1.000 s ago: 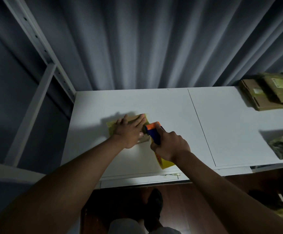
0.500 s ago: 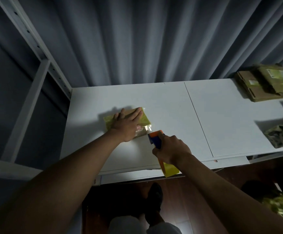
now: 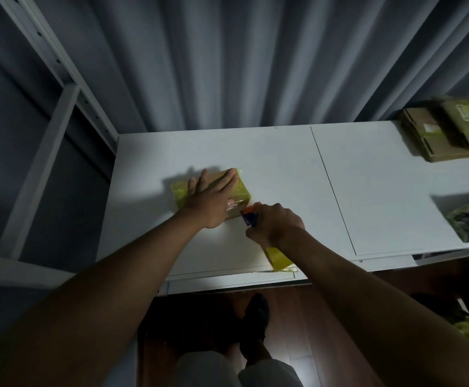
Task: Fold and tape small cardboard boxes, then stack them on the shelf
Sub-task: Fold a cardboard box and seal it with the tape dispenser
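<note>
Clearly, the left hand (image 3: 212, 201) lay flat and open on the small cardboard box (image 3: 213, 191) near the shelf's (image 3: 283, 152) left edge; the right hand (image 3: 275, 229) gripped the tape dispenser (image 3: 250, 217) touching its near-right corner.

Bare forearms, sleeveless hands (image 3: 209, 203), pale trousers (image 3: 236, 370), dark shoe (image 3: 255, 317)

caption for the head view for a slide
Left hand pins small cardboard box; right hand grips tape dispenser.
</note>
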